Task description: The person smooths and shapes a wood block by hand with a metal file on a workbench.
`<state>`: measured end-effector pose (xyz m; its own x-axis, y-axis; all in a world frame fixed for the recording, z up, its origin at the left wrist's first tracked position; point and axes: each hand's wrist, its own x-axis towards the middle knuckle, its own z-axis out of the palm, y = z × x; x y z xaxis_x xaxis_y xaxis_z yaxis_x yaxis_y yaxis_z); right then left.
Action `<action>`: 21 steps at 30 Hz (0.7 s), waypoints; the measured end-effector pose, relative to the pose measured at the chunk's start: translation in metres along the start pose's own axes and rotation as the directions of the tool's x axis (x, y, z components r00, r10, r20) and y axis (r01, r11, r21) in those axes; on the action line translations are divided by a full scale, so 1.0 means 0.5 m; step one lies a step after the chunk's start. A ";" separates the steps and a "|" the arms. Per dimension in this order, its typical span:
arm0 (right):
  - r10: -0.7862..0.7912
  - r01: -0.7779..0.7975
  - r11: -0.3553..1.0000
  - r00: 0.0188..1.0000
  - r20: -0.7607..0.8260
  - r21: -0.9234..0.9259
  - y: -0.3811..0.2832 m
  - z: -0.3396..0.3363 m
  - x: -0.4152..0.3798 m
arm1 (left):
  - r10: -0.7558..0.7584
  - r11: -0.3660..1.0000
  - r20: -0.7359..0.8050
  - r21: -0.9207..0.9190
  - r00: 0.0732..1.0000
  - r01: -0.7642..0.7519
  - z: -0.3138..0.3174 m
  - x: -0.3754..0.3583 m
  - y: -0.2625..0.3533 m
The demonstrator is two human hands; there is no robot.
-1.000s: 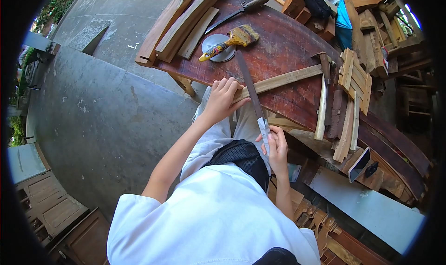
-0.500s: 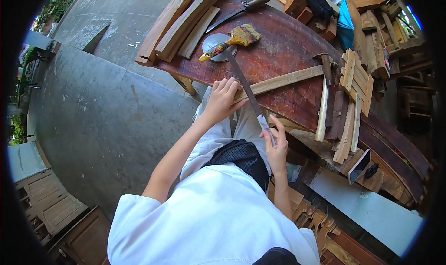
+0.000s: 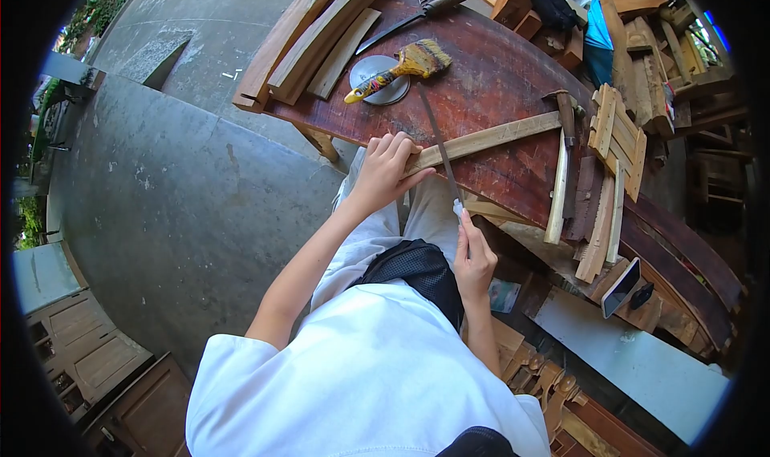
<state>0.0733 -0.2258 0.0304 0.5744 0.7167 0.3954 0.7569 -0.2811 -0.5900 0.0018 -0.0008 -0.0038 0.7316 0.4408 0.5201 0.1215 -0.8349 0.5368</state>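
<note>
filing is the step in hand, as we judge it: our left hand (image 3: 383, 171) is pressed flat over the near end of the long pale wooden strip (image 3: 489, 139), its fingers spread and closed down on the wood. the strip lies aslant across the dark red-brown wooden desk (image 3: 489, 72). our right hand (image 3: 475, 258) is clenched round the pale handle of the long dark metal file (image 3: 439, 146), which crosses the strip just beside the left hand, its tip pointing toward the yellow-handled paint brush (image 3: 399, 68) resting on a round grey metal disc (image 3: 370, 74). the next move, we think, calls for a steady stroke along the file's length, with the left hand pinning the strip so it cannot slide on the desk.
</note>
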 end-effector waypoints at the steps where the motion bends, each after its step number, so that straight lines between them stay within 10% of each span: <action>1: 0.001 -0.001 1.000 1.000 0.000 -0.002 0.003 -0.004 -0.002 | 0.000 1.000 0.000 -0.002 1.000 0.000 0.000 0.000 0.001; 21: -0.191 0.196 0.972 0.980 0.055 -0.126 0.021 0.004 -0.022 | 0.023 1.000 0.025 0.021 0.999 -0.024 -0.005 0.000 -0.005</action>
<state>0.0745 -0.2353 0.0182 0.4016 0.7911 0.4613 0.8880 -0.2131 -0.4076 -0.0004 0.0020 -0.0032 0.7505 0.4130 0.5160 0.1178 -0.8518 0.5104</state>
